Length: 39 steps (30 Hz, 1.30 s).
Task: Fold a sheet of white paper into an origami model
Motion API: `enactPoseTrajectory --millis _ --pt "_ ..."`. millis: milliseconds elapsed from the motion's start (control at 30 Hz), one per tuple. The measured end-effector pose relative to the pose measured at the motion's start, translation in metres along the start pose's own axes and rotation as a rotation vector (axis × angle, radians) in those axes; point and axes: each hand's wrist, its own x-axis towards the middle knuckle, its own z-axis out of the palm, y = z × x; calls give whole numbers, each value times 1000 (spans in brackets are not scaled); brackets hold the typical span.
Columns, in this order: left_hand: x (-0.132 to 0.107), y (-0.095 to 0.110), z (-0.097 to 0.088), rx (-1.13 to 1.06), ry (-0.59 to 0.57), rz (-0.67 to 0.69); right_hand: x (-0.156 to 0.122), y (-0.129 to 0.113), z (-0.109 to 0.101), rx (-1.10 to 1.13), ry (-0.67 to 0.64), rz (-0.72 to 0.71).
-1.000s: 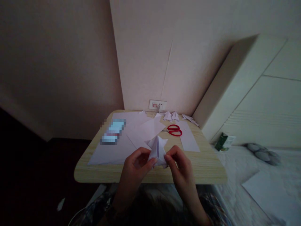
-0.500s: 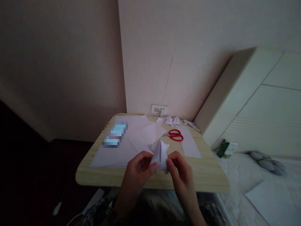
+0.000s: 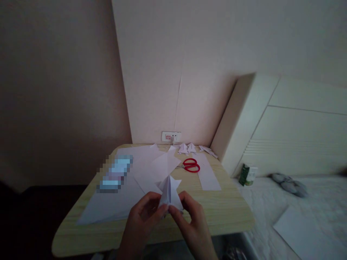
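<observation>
A white folded paper figure [image 3: 170,191], pointed at the top with small flaps at its sides, is held above the near part of the table. My left hand [image 3: 145,216] grips its lower left side, thumb in front and fingers behind. On the lower right, my right hand [image 3: 193,218] pinches it the same way, and the two thumb tips nearly meet at its bottom middle. Beyond the figure lie white paper sheets [image 3: 146,162] and red-handled scissors [image 3: 191,165], whose blade tips rest by the paper.
Several folded paper figures [image 3: 183,148] line the back edge of the wooden table [image 3: 233,213]. A paper strip [image 3: 208,177] lies right of the scissors, a blurred-out phone [image 3: 116,173] at left. A green and white box [image 3: 247,175] stands on the bed [image 3: 260,202].
The view has shifted, so the table sits lower and further left. My right thumb has moved from the figure's right edge inward to its bottom front, beside the left thumb.
</observation>
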Motion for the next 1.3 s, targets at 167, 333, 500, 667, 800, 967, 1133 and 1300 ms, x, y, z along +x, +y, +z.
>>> enactPoseTrajectory --millis 167,333,500,667,800,967,1133,1300 --pt "0 -1 3 -67 6 -22 -1 4 -1 73 2 54" --pt "4 -2 -4 -49 -102 -61 -3 3 -1 121 -2 60" --pt "2 2 -6 -19 -121 0 -3 1 -2 136 -22 56" --pt "3 3 -9 83 -179 88 -4 4 -4 101 -22 49" --pt "7 -1 -9 110 -192 120 -6 10 -6 101 -16 53" --pt "5 -2 -8 106 -185 118 -2 9 -5 114 -16 52" --pt "6 -7 -7 17 -132 108 1 2 -4 110 -29 13" --pt "5 -1 -5 28 -150 109 0 0 -4 156 -53 41"
